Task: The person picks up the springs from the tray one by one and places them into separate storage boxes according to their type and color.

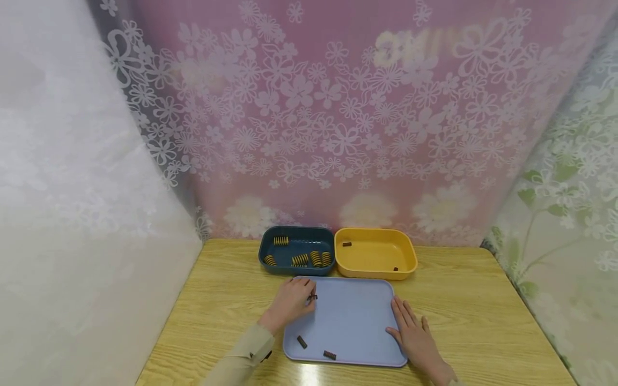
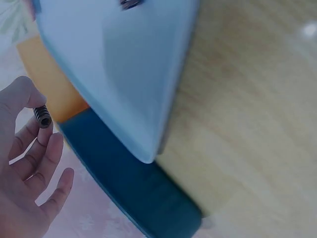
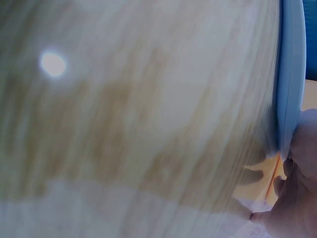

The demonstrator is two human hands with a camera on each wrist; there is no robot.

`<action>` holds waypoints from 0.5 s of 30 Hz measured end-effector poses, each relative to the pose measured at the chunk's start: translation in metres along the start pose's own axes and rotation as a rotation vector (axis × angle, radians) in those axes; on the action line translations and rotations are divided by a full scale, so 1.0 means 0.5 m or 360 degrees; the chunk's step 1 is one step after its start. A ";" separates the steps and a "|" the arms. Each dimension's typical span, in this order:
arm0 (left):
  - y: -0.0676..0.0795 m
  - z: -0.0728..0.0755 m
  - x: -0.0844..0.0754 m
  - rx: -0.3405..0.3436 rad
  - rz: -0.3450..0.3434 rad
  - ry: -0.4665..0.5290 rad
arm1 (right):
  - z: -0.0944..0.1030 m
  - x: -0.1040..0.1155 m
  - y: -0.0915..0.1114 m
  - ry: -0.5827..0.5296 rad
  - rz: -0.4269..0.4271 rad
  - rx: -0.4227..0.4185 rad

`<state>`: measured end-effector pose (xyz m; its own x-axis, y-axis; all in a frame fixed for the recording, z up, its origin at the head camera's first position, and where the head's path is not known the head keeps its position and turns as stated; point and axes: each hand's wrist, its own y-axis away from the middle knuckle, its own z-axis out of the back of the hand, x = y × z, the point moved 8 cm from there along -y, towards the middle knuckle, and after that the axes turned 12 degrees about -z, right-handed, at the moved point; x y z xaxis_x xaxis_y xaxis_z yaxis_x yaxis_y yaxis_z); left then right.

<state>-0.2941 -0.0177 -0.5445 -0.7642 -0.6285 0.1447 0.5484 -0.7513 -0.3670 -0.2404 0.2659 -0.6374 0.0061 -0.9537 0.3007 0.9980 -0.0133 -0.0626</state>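
My left hand [image 1: 292, 300] pinches a small dark coil spring [image 2: 42, 117] between thumb and index finger, above the left part of the light blue tray [image 1: 357, 321]. Its other fingers are spread in the left wrist view. Two more small dark springs lie on the tray near its front edge: one spring [image 1: 301, 341] at the left corner, another spring [image 1: 330, 355] a little to the right. My right hand [image 1: 416, 338] rests with fairly straight fingers on the tray's right rim, holding no spring.
Behind the tray stand a dark teal bin [image 1: 270, 231] with several yellow-and-black springs [image 1: 300, 259] and, touching it on the right, a yellow bin [image 1: 374, 254] with two small dark springs [image 1: 347, 244]. All stand on a wooden table [image 1: 463, 300]. Flowered curtains [image 1: 338, 134] hang behind and beside.
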 end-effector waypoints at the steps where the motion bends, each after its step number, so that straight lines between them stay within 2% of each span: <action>1: -0.008 0.003 0.001 -0.0006 -0.0007 -0.0001 | -0.001 -0.001 -0.001 0.0002 -0.0003 0.0004; 10: -0.086 0.020 0.010 -0.0050 -0.0018 0.0000 | 0.003 -0.003 0.002 -0.0007 -0.0003 -0.0006; 15: -0.134 0.034 0.011 -0.0166 -0.0009 0.0007 | -0.002 -0.006 0.000 0.0001 -0.0003 -0.0013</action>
<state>-0.3293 0.0256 -0.5033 -0.7687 -0.6234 0.1431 0.5060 -0.7296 -0.4600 -0.2405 0.2685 -0.6392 0.0043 -0.9538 0.3004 0.9974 -0.0174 -0.0697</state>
